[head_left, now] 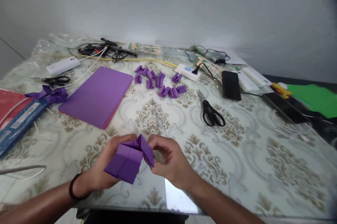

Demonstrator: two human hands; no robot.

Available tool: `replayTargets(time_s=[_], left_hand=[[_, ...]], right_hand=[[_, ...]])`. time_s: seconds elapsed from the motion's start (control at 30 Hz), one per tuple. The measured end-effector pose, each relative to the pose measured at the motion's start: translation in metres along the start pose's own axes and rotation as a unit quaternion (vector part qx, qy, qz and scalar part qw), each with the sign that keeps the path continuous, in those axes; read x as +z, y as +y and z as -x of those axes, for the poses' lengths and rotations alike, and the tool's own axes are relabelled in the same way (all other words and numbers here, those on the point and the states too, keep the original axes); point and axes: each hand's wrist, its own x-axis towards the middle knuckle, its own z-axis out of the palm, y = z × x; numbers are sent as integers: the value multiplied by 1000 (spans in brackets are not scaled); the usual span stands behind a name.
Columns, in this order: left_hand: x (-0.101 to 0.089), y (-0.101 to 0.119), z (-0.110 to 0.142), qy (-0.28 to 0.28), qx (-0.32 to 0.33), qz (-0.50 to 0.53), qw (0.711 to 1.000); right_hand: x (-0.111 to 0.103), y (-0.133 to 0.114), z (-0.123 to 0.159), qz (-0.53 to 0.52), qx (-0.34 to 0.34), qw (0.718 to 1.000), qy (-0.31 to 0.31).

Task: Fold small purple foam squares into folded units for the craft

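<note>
A folded purple paper piece (126,162), box-like with creased panels, is held low over the front of the table. My left hand (106,164) grips it from the left and behind, its fingers partly hidden by the paper. With thumb and fingertips, my right hand (168,159) pinches the pointed flap at the paper's right side. Beyond my hands lies a loose group of several small folded purple paper pieces (150,83). Black-handled scissors (212,113) rest to the right of that group.
A stack of purple sheets (97,94) lies at left, near a blue box (22,122) and crumpled purple paper (56,94). More scissors (56,80), tangled black cables (105,49), a power strip (188,72), phones (231,85) and green sheets (313,97) lie around.
</note>
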Motion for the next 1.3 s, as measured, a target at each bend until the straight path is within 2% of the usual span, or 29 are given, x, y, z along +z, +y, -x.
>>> replayTargets(time_s=[0.07, 0.13, 0.23, 0.53, 0.8, 1.03, 1.3], left_hand=[[3, 15, -12, -12, 1, 8, 1000], [4, 27, -20, -23, -31, 21, 999], [4, 37, -26, -10, -47, 49, 998], [3, 32, -28, 60, -49, 146, 986], [-4, 39, -33, 90, -57, 114, 988], [-6, 31, -30, 145, -55, 113, 981], [-5, 36, -28, 133, -84, 173, 972]], right_hand=[[-1, 0, 0, -4, -1, 1000, -4], [-1, 0, 1, -13, 7, 1000, -4], [-2, 0, 1, -17, 10, 1000, 4], [-4, -3, -1, -18, 1, 1000, 18], [-6, -4, -1, -16, 4, 999, 43], [-10, -3, -1, -18, 1, 999, 46], [-11, -1, 1, 41, -18, 998, 43]])
